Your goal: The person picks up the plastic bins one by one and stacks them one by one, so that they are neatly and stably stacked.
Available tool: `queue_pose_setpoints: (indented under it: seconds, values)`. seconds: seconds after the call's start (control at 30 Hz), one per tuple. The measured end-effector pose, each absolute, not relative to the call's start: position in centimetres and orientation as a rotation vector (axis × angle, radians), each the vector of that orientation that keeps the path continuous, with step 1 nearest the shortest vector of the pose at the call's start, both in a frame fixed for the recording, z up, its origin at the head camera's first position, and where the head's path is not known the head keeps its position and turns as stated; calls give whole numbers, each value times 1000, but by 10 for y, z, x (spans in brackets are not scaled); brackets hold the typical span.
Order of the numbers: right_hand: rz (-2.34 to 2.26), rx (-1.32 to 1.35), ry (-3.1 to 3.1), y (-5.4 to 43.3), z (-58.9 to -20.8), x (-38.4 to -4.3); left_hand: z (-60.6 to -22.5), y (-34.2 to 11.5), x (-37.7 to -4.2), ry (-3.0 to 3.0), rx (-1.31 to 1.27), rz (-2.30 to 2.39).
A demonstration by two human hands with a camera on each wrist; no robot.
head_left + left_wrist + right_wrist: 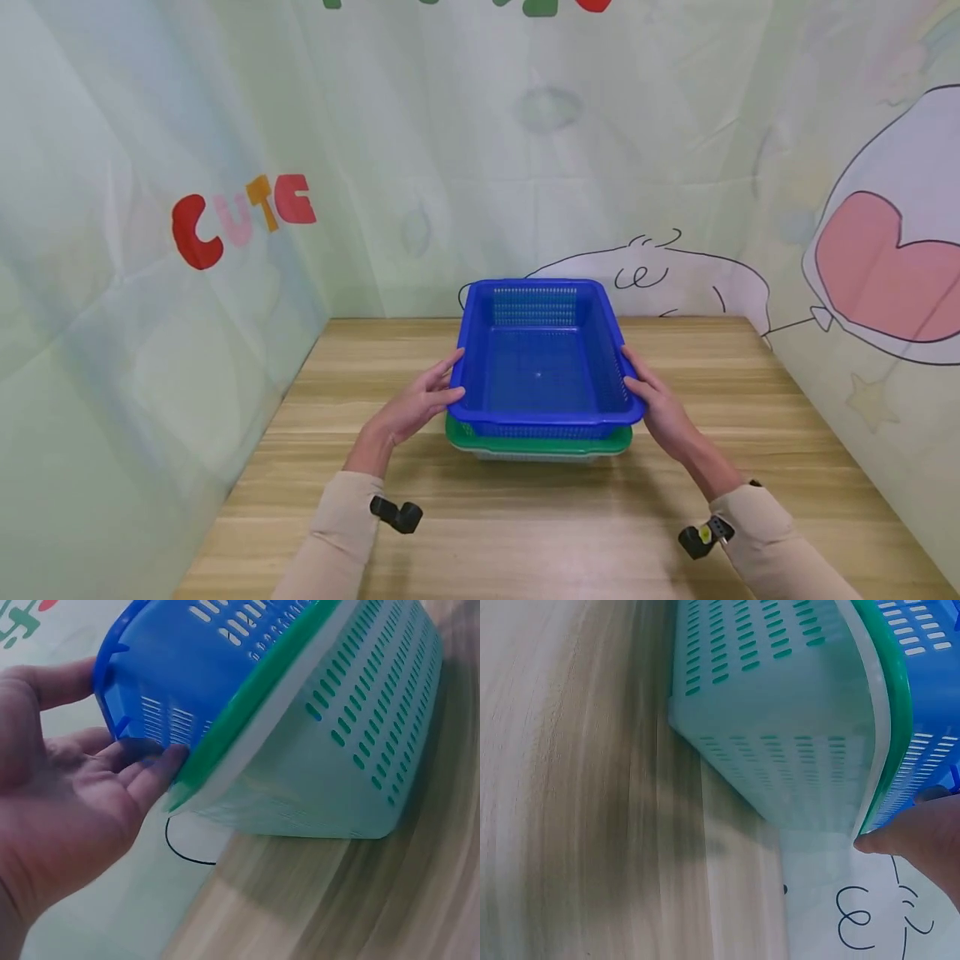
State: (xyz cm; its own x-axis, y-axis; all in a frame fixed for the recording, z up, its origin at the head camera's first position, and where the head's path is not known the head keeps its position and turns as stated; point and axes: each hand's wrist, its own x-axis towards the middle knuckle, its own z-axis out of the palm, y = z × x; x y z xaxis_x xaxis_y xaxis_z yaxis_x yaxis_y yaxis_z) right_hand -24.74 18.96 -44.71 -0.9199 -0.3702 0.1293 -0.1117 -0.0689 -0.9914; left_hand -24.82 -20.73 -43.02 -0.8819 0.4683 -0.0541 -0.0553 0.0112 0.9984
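A blue plastic basket (547, 417) with slotted walls sits partly inside a green basket (540, 445), which is nested in a whitish translucent basket (292, 780). The blue one stands raised above the green rim and holds nothing. At its left side my left hand (416, 404) grips the blue rim, thumb on the rim and fingers underneath, fingertips close to the green edge. My right hand (667, 412) holds the opposite side of the blue rim. In the right wrist view, one fingertip (870, 841) of it lies at the green and white rims.
The stack rests on a wood-grain table (360, 542). Printed cloth walls (450, 167) rise along the table's back, left and right edges. Both sleeves carry small black wrist cameras (397, 514).
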Motion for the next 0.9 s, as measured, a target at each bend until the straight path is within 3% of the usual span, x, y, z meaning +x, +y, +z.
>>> queue_pose_setpoints:
  seconds: [0.2, 0.9]
  values:
    - [-1961, -516, 2165, 188, -460, -244, -431, -208, -247, 2158, 370, 1774]
    - [-1806, -581, 2294, 190, -475, -247, -462, -206, -243, 2011, 435, 1827]
